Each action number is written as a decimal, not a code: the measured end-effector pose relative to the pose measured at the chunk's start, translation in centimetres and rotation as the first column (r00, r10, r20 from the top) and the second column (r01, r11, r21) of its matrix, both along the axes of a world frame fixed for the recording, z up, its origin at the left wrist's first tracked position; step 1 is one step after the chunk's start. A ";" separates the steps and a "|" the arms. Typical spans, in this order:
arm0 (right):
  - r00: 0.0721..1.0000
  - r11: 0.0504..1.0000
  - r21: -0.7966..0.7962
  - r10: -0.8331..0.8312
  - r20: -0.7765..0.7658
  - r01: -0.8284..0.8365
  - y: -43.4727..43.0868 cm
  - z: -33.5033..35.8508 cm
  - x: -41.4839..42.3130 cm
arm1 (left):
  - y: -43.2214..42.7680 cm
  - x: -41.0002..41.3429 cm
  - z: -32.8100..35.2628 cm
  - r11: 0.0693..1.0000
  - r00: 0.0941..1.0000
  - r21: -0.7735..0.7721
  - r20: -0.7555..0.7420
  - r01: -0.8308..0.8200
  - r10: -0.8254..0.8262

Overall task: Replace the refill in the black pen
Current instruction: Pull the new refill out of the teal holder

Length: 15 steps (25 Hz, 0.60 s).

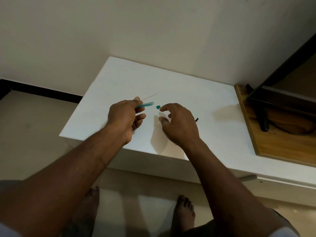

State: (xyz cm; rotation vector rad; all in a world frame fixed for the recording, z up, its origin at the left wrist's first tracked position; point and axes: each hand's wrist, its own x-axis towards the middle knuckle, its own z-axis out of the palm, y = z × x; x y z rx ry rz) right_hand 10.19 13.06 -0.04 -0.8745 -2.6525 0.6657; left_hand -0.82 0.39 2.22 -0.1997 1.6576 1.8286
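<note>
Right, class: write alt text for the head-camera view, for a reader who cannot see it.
Over a white table, a person's left hand grips a teal pen barrel, while the open right hand reaches towards a small teal cap on the tabletop. A thin refill lies just beyond the barrel, and a small black piece pokes out beside the right hand.

Tube [146, 104] in left hand [124, 117]: translucent teal plastic, glossy. Table [188, 93] under it: smooth matt white. Board [273, 142]: wood grain.
</note>
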 end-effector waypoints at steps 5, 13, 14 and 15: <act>0.956 0.988 0.116 0.060 0.286 -0.097 -1.2 -0.8 -1.9 | -0.8 -0.6 0.2 0.999 0.999 0.022 0.016 -0.036 0.036; 0.974 0.972 0.224 0.014 0.226 -0.066 -1.5 -0.6 -2.1 | -0.2 -0.8 0.6 0.998 0.999 0.050 0.000 -0.036 0.037; 0.979 0.968 0.244 0.014 0.205 -0.065 -1.6 -0.6 -1.8 | -0.1 -0.7 0.6 0.998 0.999 0.050 -0.008 -0.034 0.035; 0.980 0.964 0.258 0.014 0.197 -0.066 -1.6 -0.6 -1.6 | 0.0 -0.7 0.7 0.998 0.999 0.048 -0.016 -0.031 0.032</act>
